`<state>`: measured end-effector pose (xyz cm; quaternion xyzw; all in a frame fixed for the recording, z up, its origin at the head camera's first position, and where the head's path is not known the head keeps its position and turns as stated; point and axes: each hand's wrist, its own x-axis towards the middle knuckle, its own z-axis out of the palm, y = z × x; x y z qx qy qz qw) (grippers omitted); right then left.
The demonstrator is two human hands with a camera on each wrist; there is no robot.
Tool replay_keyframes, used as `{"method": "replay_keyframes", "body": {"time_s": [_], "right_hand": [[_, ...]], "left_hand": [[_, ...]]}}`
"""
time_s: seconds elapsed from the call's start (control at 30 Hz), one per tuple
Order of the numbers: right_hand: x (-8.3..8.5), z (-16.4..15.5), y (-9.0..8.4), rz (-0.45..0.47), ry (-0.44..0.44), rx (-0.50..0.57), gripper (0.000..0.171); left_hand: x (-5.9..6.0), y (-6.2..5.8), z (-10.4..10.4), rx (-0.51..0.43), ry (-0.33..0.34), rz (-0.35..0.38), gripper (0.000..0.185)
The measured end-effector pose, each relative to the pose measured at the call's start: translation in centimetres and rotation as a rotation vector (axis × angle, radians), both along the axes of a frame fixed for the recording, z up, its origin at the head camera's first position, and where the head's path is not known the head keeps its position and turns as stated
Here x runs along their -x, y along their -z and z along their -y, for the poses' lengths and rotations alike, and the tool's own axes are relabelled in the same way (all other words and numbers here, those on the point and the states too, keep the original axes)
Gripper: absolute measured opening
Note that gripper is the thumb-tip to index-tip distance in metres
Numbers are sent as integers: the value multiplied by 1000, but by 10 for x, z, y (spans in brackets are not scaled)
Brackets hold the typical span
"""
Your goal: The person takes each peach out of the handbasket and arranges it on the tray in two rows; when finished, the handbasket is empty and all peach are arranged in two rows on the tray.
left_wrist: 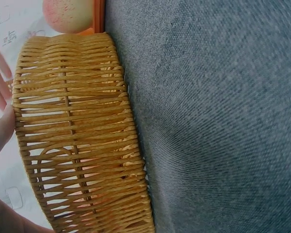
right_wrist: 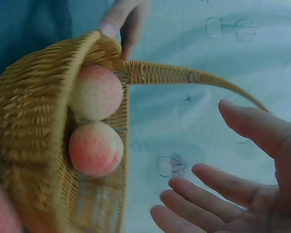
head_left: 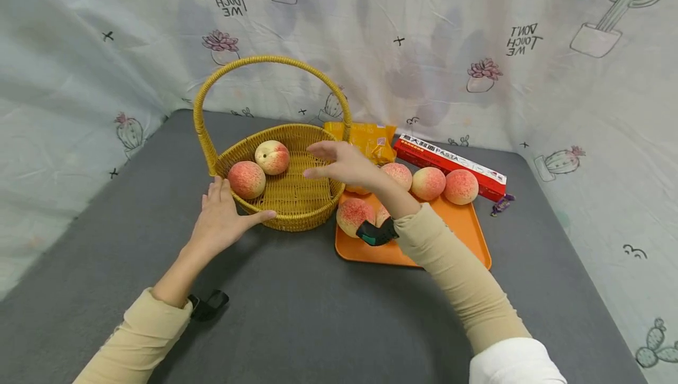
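We see a wicker basket [head_left: 288, 192] on the grey table [head_left: 296, 313], a little left of centre, with two peaches [head_left: 246, 179] lying inside at about 10 o'clock on its floor, touching or nearly so. Our left hand [head_left: 219, 219] rests against the basket's outer wall at about 8 o'clock, fingers straight and close together, thumb stretched along the rim; it steadies rather than grips. Our right hand [head_left: 344, 166] hovers above the basket's 3 o'clock edge, palm turned inward, fingers straight and slightly spread, holding nothing; the right wrist view shows them bare, with the peaches beyond.

At 3 o'clock from the basket, just beside it, sits an orange tray [head_left: 466, 228] with more peaches on it [head_left: 428, 183]. Behind the tray lie a yellow packet [head_left: 371, 136] and a red box [head_left: 450, 163].

We judge the peaches light and round, apt to roll, with a matte skin that should not slip. Whether they are real fruit or firm models we cannot tell, so a gentle cupping hold around the middle suits best. The basket looks stiff and light; we would lift it by its tall handle [head_left: 270, 63] or hold both sides of the rim.
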<state>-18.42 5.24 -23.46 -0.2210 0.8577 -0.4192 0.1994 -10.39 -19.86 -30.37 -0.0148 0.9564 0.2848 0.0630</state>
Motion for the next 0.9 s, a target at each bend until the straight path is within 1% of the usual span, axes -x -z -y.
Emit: {"method": "replay_keyframes", "body": {"time_s": [0.07, 0.13, 0.17, 0.23, 0.3, 0.37, 0.43, 0.47, 0.53, 0.6, 0.67, 0.7, 0.73, 0.83, 0.9], "right_hand": [[12, 19, 2, 105, 23, 38, 59], [25, 35, 4, 252, 83, 134, 59], [32, 43, 6, 331, 123, 205, 59], [44, 56, 12, 479, 229, 374, 60], [54, 66, 18, 595, 357, 523, 59], [62, 72, 26, 667, 478, 624, 59], [68, 77, 35, 722, 594, 685, 60], [70, 79, 40, 751, 641, 702, 61], [73, 83, 48, 811, 707, 725, 63], [74, 86, 55, 869, 739, 734, 65], [73, 91, 59, 902, 740, 723, 66], [72, 93, 61, 908, 736, 707, 65], [77, 97, 69, 905, 748, 682, 64], [73, 108, 70, 874, 758, 586, 57], [74, 115, 73, 849, 752, 515, 55]], "left_hand": [[0, 0, 1, 1, -8, 6, 125], [-1, 0, 2, 4, -11, 3, 125], [-1, 0, 2, 6, -11, -2, 125], [-1, 1, 2, 7, -11, -14, 124], [-1, 2, 2, 9, -12, -23, 124], [-1, 2, 1, 10, -13, -23, 124], [-1, 3, -1, 12, -11, -23, 124], [-1, 4, -1, 13, -9, -23, 123], [0, 5, -2, 17, -5, -21, 123], [1, 5, -3, 20, -3, -21, 123], [1, 5, -3, 24, -6, -17, 124], [1, 5, -3, 27, -6, -15, 124], [1, 5, -3, 29, -8, -14, 124], [0, 6, 0, 29, -17, -18, 124], [0, 7, 2, 28, -24, -22, 124]]}}
